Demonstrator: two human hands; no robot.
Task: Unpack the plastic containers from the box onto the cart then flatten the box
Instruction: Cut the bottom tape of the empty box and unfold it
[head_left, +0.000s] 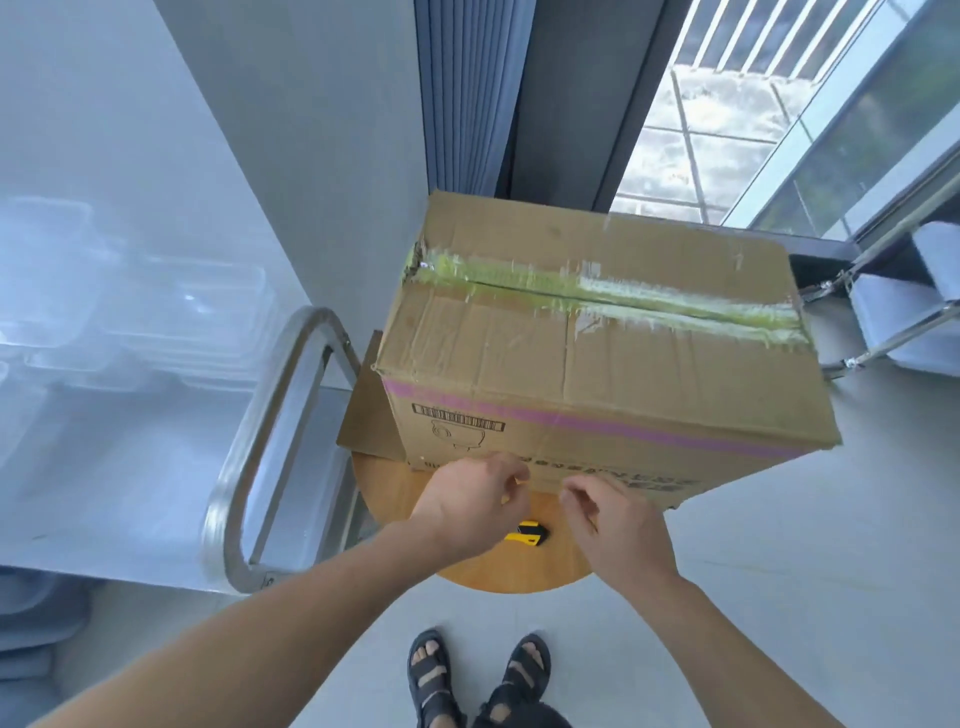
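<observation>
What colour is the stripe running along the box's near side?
Pink; the stripe on the cardboard box shows clearly in the head view.

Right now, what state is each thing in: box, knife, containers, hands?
Box: on the round stool, top flaps closed, seam tape looks slit.
Utility knife: lying on the stool, untouched.
Plastic containers: on the cart, blurred.
Left hand: fingers curled at the box's near face, grip unclear.
Right hand: likewise.

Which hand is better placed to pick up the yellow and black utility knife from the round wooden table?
Probably the left hand: it is directly above the yellow and black utility knife, partly hiding it, while the right hand sits further to the side.
</observation>
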